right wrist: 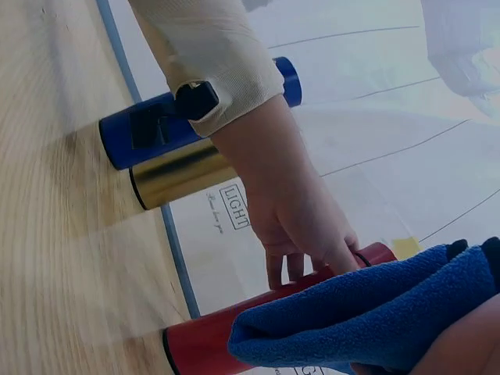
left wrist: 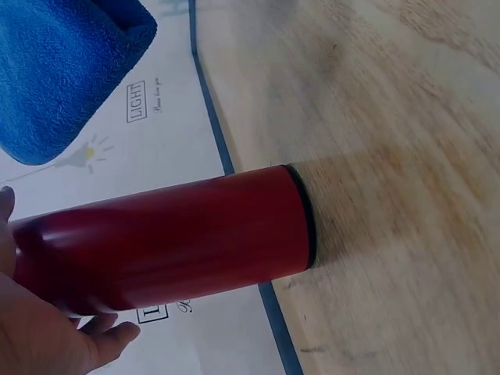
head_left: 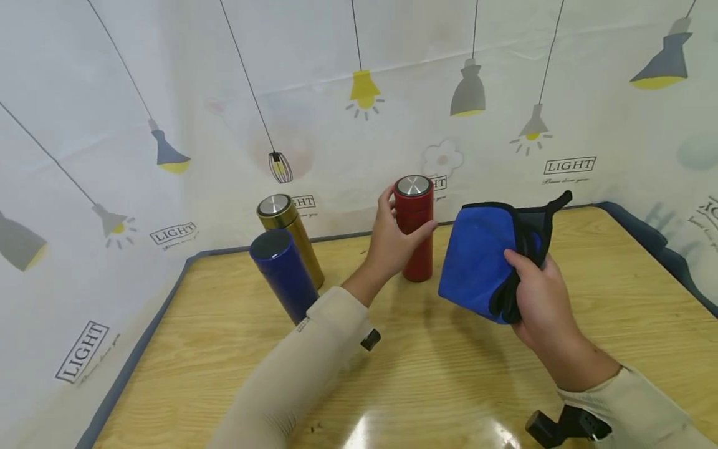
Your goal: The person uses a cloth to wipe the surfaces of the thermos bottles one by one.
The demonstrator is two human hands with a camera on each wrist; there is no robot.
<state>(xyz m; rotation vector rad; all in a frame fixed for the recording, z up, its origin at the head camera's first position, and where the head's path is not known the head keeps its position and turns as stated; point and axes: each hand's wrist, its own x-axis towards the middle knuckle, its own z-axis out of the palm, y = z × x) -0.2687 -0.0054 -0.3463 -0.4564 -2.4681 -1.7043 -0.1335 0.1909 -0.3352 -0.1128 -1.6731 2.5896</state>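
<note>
A red thermos bottle (head_left: pixel 417 262) with a silver lid stands upright near the back of the wooden table. My left hand (head_left: pixel 391 240) grips its upper part, thumb across the near side and fingers around the left. Folded blue cloth (head_left: pixel 477 259) with black edging and a black loop is held in the air by my right hand (head_left: pixel 543 302), thumb on top. The right wrist view shows the cloth (right wrist: pixel 336 320) in front of the red bottle (right wrist: pixel 211 340); whether they touch I cannot tell.
Left of my left forearm stand a blue bottle (head_left: pixel 285 274) with a dark top and a gold bottle (head_left: pixel 305 249) with a silver lid. Behind the table (head_left: pixel 224 349) hangs a white sheet (head_left: pixel 336 149) printed with lamps.
</note>
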